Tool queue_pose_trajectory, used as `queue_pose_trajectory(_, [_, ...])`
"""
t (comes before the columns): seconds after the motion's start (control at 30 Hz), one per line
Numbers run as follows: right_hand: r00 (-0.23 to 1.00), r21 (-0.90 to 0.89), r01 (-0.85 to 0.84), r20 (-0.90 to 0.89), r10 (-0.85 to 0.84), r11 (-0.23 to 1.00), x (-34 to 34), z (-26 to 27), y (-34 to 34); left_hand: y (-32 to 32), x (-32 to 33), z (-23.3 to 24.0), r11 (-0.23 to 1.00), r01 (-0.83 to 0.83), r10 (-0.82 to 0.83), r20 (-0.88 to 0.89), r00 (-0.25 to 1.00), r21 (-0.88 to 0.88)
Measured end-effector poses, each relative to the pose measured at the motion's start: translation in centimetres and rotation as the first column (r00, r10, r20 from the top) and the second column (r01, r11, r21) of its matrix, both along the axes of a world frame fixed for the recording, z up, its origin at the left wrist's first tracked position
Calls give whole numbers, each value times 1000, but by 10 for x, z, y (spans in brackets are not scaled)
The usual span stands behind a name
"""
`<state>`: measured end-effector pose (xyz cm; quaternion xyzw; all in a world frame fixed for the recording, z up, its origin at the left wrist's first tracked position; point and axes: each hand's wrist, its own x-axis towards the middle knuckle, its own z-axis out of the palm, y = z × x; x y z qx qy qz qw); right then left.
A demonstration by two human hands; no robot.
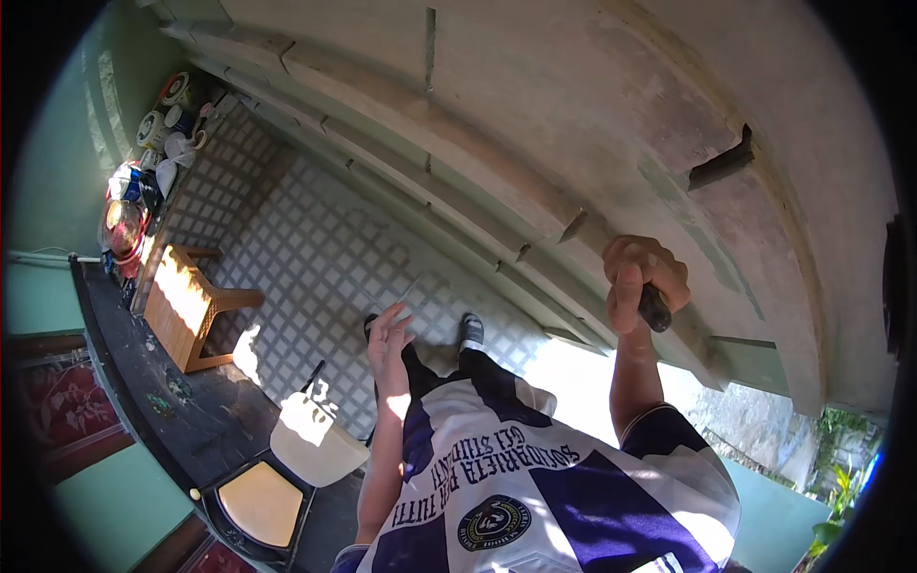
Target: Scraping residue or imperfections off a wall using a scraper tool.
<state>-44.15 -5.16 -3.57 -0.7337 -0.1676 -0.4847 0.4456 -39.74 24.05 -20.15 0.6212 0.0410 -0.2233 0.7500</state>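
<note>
My right hand [647, 276] is closed around a dark handle [655, 309], whose butt end points down towards me. The working end of this tool is hidden behind my fist, so its kind cannot be told. My fist overlaps the lower ledges of a pale, worn panelled surface [494, 157]; whether the tool touches it is hidden. Lower and to the left, my left hand [390, 347] hangs over the tiled floor with its fingers loosely apart and nothing visible in it.
An orange-brown plastic stool [179, 308] stands at the left, near a shelf of tubs and bags [154, 143]. Closer to me are a white plastic chair [315, 440] and a chair with a tan seat [261, 503]. Patterned tiles [315, 236] cover the floor. Plants [838, 494] show at lower right.
</note>
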Motion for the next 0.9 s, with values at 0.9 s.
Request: queue_pose_trajectory(0.9, [427,191,902,-276,-861,386,57,-34,107,138,256,59,995,-91,72,315,946,45])
